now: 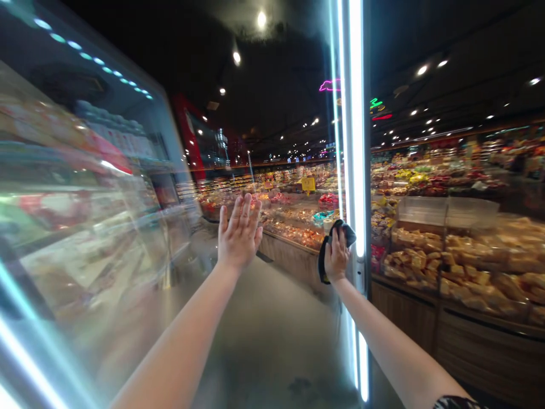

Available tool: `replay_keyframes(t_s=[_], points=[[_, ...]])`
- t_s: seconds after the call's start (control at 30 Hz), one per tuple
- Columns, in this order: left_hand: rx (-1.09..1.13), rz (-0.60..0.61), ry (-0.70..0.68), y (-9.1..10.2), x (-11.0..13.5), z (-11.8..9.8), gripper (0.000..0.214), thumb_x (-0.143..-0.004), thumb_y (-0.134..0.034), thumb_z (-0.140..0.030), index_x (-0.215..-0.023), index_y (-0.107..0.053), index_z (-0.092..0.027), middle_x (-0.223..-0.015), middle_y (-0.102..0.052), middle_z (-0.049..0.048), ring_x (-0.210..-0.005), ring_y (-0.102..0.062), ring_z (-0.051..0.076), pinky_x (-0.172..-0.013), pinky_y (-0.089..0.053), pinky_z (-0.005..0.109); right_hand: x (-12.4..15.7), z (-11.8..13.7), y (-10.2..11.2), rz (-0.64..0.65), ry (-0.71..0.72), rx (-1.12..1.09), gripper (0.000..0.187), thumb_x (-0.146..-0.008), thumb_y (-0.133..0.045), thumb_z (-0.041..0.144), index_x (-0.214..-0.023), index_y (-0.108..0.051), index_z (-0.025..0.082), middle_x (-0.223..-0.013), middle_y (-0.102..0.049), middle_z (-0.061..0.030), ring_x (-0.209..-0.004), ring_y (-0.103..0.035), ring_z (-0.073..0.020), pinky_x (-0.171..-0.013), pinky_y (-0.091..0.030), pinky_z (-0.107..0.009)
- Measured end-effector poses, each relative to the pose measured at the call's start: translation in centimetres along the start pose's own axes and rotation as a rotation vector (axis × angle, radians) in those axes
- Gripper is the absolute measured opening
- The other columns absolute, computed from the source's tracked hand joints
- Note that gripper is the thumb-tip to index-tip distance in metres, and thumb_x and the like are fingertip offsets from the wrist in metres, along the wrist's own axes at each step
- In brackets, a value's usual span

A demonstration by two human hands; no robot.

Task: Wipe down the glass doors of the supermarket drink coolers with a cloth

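My left hand [239,234] is spread flat against the glass door [289,324], palm forward and fingers pointing up, with nothing in it. Close to the door's bright lit edge [356,142], my right hand [338,258] presses a dark bunched cloth [324,264] to the glass. A bit of yellow shows along the cloth's lower rim. My fingers lie over the cloth, and part of it sticks out to the right towards the light strip. Hazy patches cloud the lower part of the pane.
To the left, a lit refrigerated cabinet [80,187] with shelved goods is blurred. Beyond the door edge at right stands a wooden display counter [477,352] heaped with packaged food [472,284]. More display bins [293,232] and a yellow sign [308,184] appear through the glass.
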State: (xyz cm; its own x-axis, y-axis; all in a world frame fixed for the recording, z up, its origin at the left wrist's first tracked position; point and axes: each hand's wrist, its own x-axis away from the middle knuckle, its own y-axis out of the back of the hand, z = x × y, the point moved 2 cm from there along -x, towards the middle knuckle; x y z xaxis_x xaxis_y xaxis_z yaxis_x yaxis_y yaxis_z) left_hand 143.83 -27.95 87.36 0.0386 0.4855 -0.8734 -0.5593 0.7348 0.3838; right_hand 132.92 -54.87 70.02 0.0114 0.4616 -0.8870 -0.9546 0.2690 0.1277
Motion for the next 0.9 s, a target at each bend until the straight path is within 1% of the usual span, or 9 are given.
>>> replay_keyframes(t_s=[0.07, 0.17, 0.3, 0.43, 0.53, 0.63, 0.7, 0.8, 0.9], points=[[-0.01, -0.001, 0.008, -0.1, 0.0, -0.1, 0.078, -0.098, -0.049, -0.027, -0.162, -0.005, -0.029, -0.169, -0.01, 0.0053, -0.157, -0.01, 0.025, -0.129, 0.0, 0.055, -1.4, 2.8, -0.5, -0.027, 0.01, -0.022, 0.058, -0.102, -0.037, 0.03, -0.16, -0.031, 0.026, -0.161, -0.039, -0.0136, -0.148, -0.038, -0.0317, -0.114, -0.037, -0.06], [-0.009, -0.006, 0.004, 0.0, 0.1, -0.1, 0.078, -0.098, -0.049, -0.027, -0.163, -0.005, -0.028, -0.169, -0.011, 0.0054, -0.157, -0.011, 0.025, -0.129, 0.0, 0.055, 0.3, 5.8, -0.4, 0.099, 0.285, -0.036, 0.056, -0.1, -0.044, 0.029, -0.156, -0.039, 0.031, -0.16, -0.043, -0.0088, -0.148, -0.038, -0.0292, -0.119, -0.034, -0.057], [-0.015, -0.005, -0.004, 0.2, 0.1, -0.1, 0.078, -0.098, -0.048, -0.027, -0.163, -0.006, -0.027, -0.169, -0.01, 0.0058, -0.157, -0.009, 0.024, -0.13, -0.001, 0.054, 5.4, 3.4, 1.0, 0.33, 0.635, -0.057, 0.048, -0.098, -0.052, 0.025, -0.143, -0.056, 0.04, -0.148, -0.058, -0.0011, -0.139, -0.051, -0.0241, -0.121, -0.035, -0.051], [-0.024, 0.001, -0.002, 0.3, 0.3, 0.0, 0.078, -0.098, -0.048, -0.027, -0.163, -0.004, -0.027, -0.169, -0.01, 0.0058, -0.158, -0.009, 0.024, -0.13, -0.002, 0.053, 3.5, 1.0, 1.2, 0.155, 0.337, -0.032, 0.048, -0.1, -0.044, 0.028, -0.148, -0.052, 0.033, -0.149, -0.056, -0.0078, -0.139, -0.051, -0.0289, -0.115, -0.04, -0.058], [-0.039, 0.005, 0.002, 0.2, 0.3, -0.1, 0.078, -0.099, -0.047, -0.027, -0.162, -0.001, -0.026, -0.169, -0.011, 0.0059, -0.158, -0.01, 0.024, -0.13, -0.003, 0.053, 0.4, 4.5, 0.3, 0.008, 0.151, -0.048, 0.054, -0.102, -0.039, 0.029, -0.156, -0.039, 0.028, -0.158, -0.045, -0.0114, -0.147, -0.041, -0.0315, -0.116, -0.036, -0.062], [-0.057, 0.031, 0.001, 0.3, 0.1, -0.4, 0.076, -0.1, -0.045, -0.027, -0.162, -0.001, -0.026, -0.169, -0.013, 0.0058, -0.158, -0.01, 0.023, -0.13, -0.005, 0.053, 0.8, 9.0, 0.0, 0.103, 0.309, -0.08, 0.055, -0.1, -0.045, 0.027, -0.155, -0.042, 0.033, -0.16, -0.043, -0.0071, -0.148, -0.039, -0.0302, -0.121, -0.028, -0.061], [-0.063, 0.063, -0.007, 0.8, 0.2, -0.3, 0.074, -0.101, -0.043, -0.028, -0.163, -0.003, -0.024, -0.169, -0.015, 0.0064, -0.158, -0.01, 0.023, -0.13, -0.007, 0.052, 3.1, 10.0, 0.5, 0.255, 0.512, -0.105, 0.054, -0.098, -0.049, 0.023, -0.149, -0.048, 0.04, -0.155, -0.05, -0.0015, -0.145, -0.044, -0.0269, -0.124, -0.025, -0.058], [-0.075, 0.12, -0.065, 2.3, 1.2, 0.6, 0.071, -0.101, -0.042, -0.028, -0.162, -0.006, -0.02, -0.168, -0.019, 0.0075, -0.157, -0.015, 0.023, -0.13, -0.009, 0.049, 6.3, 8.1, 1.6, 0.427, 0.722, -0.144, 0.056, -0.095, -0.052, 0.017, -0.142, -0.055, 0.047, -0.145, -0.06, 0.0045, -0.136, -0.054, -0.0213, -0.125, -0.026, -0.051], [-0.114, 0.14, -0.129, 4.8, 4.2, 2.7, 0.07, -0.101, -0.041, -0.026, -0.162, -0.007, -0.022, -0.167, -0.026, 0.0066, -0.156, -0.021, 0.022, -0.13, -0.009, 0.048, 5.7, 6.6, 1.7, 0.324, 0.605, -0.127, 0.048, -0.097, -0.052, 0.021, -0.14, -0.059, 0.042, -0.144, -0.062, 0.0007, -0.135, -0.056, -0.0233, -0.124, -0.027, -0.051]])
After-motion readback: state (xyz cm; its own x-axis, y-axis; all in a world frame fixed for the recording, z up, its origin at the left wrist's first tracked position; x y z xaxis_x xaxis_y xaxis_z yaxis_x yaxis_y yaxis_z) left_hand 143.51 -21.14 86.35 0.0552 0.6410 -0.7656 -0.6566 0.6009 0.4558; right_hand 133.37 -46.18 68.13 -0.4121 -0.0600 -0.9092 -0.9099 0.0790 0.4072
